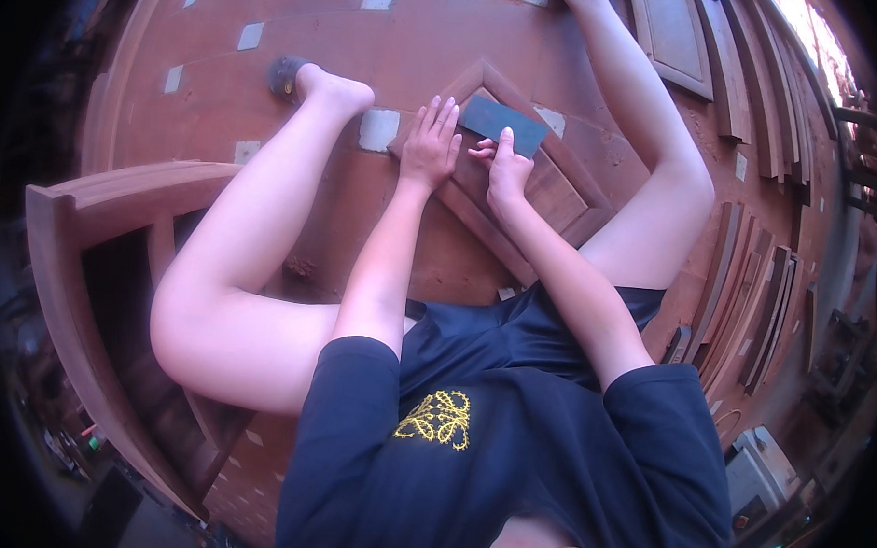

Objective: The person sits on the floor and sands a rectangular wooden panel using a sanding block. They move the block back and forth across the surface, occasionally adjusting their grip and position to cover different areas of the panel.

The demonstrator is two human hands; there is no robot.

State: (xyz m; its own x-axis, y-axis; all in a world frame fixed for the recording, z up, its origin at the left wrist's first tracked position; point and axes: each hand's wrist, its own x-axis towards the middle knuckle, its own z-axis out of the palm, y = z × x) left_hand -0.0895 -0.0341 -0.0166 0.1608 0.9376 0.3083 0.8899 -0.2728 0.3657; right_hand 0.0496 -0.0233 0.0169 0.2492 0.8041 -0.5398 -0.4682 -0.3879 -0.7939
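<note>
Between my legs a framed wooden panel (560,189), like a cabinet door, lies at an angle on the floor. My left hand (429,146) rests flat along the panel's left side, fingers stretched out and holding nothing. In my right hand (506,170) is a dark grey-green rectangular sheet of sandpaper (490,119). The thumb presses on its near edge while the other fingers curl beside and partly under it. The sheet lies over the upper part of the panel; whether its whole face touches the wood I cannot tell.
A curved wooden chair-like frame (137,188) stands close by my left leg. Wooden strips (723,284) and long boards (754,82) lie to the right, near another panel (671,41). A pale grey box-shaped machine (758,469) sits at the lower right. Reddish floor tiles (311,57) extend ahead.
</note>
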